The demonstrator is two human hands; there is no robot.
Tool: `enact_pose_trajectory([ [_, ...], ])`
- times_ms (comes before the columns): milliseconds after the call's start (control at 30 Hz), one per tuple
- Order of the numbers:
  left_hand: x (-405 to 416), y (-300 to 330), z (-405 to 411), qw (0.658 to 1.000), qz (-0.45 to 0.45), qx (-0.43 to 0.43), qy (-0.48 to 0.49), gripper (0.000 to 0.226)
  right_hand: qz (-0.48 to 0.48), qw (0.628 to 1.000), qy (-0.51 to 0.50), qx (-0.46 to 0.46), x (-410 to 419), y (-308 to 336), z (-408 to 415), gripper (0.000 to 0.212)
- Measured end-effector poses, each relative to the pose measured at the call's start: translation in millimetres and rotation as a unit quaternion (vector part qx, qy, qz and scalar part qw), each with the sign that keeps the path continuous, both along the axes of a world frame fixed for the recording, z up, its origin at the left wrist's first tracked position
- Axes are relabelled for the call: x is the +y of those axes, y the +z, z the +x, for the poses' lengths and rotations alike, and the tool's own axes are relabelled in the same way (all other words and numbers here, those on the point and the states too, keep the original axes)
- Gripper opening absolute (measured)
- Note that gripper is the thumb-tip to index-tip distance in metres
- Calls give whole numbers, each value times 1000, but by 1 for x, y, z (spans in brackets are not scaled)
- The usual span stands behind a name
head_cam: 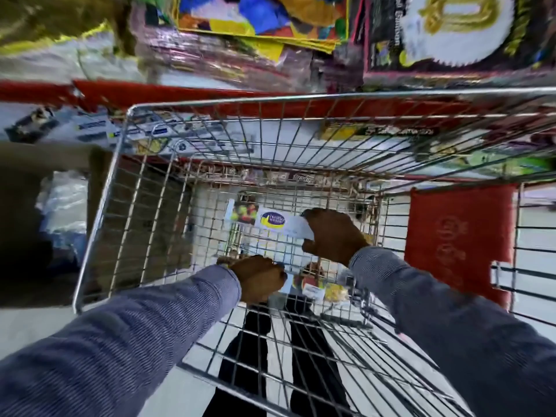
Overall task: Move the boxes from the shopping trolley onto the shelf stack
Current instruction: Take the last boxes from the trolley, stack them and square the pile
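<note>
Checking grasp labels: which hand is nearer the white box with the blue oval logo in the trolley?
Right. The right hand grips the near-right end of the white box. The left hand is lower in the trolley, closed on a second box, clear of the first.

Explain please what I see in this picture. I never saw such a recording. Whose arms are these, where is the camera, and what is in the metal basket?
There is only one picture, taken by a wide-angle camera worn on a person's head, looking forward and down. That is why the edges bend and blur.

The two arms in grey-blue sleeves belong to that person; there is no machine. Both reach down into a wire shopping trolley.

The right hand grips a white box with a blue and yellow logo, its fingers wrapped over one end. The left hand is closed on a second box with colourful print, nearer the person. Few other goods are visible in the trolley.

Beyond the trolley are shelves with a red edge and blurred colourful packages. Through the wire floor you see the person's dark trousers.
</note>
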State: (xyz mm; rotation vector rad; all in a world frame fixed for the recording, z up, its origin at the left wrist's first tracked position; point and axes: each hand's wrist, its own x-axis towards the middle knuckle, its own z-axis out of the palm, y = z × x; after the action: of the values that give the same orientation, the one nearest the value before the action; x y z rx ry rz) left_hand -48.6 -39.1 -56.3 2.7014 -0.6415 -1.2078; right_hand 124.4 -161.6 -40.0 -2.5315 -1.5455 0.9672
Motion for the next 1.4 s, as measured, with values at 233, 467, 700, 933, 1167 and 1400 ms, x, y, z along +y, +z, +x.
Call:
enact_pose_trajectory([
  [233,-11,13,18,995,4,16,95,39,66,995,37,-70,5,65,26,53],
  [467,22,103,22,974,-53,-107,190,53,110,986,52,-118,25,188,38,62],
  [700,57,285,31,922,-36,-314,222,67,192,957,61,-208,48,368,64,56],
  [933,86,441,66,846,-41,-472,245,65,240,933,47,-262,63,528,86,54],
  [1167,93,538,112,825,-34,-504,254,62,233,931,5,-280,74,589,131,41],
  [1400,107,575,159,819,-56,-507,262,65,216,935,-35,-279,104,609,182,34],
])
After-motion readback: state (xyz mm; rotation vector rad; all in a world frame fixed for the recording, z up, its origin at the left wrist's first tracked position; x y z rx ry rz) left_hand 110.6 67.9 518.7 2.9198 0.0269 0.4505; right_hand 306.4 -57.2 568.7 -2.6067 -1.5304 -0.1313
